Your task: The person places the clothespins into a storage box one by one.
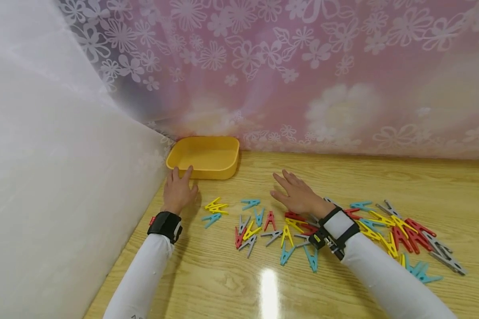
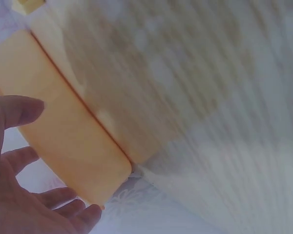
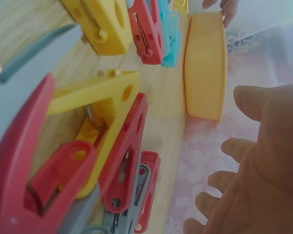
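My left hand [image 1: 178,192] reaches to the front rim of a yellow-orange plastic tub [image 1: 219,174], its fingers spread and fingertips right at the edge. In the left wrist view the thumb stands apart from the fingers against the tub's side wall [image 2: 68,112]. With fingers extended and nothing held, my right hand [image 1: 299,195] hovers at the far side of a spread of clothespins. Red, yellow, grey and teal pins lie there, among them a red clothespin [image 1: 269,220] and a teal clothespin [image 1: 287,254]. The right wrist and forearm hide part of the spread.
Two yellow clothespins [image 1: 216,207] and a teal one lie near the left hand. A denser heap with red clothespins [image 1: 419,241] spreads beyond the right forearm. A floral curtain [image 1: 279,106] closes off the back, and a white sheet [image 1: 72,168] borders the wooden table's left side.
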A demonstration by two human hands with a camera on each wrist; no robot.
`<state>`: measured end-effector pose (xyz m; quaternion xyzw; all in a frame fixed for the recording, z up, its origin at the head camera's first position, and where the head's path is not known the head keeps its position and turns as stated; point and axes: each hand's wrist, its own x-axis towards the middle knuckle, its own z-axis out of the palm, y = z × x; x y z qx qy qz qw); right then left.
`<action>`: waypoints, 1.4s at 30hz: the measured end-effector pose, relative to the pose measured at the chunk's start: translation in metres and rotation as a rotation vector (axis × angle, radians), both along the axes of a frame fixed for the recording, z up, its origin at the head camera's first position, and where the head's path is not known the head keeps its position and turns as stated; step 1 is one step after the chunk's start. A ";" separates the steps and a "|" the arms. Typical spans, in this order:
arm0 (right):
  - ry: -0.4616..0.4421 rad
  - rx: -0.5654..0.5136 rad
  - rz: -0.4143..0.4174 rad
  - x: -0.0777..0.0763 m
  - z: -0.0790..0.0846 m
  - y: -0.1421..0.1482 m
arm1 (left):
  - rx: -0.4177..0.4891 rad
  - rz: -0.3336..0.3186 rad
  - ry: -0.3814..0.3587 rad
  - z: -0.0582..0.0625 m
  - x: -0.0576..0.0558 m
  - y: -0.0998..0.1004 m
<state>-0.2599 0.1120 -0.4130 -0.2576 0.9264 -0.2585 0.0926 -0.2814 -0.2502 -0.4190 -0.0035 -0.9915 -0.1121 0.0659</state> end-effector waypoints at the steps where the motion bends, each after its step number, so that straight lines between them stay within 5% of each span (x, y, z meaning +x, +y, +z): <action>1: -0.001 -0.002 0.000 0.001 -0.001 0.001 | -0.001 0.004 -0.007 0.000 0.000 0.001; 13: -0.021 -0.004 -0.044 0.007 0.001 0.013 | -0.012 -0.003 -0.026 -0.002 0.005 0.013; 35: -0.040 0.005 -0.127 0.014 -0.007 0.045 | -0.031 -0.176 0.018 0.003 0.016 0.073; 42: -0.028 -0.008 -0.167 0.017 -0.009 0.060 | -0.125 -0.212 0.025 0.007 0.014 0.096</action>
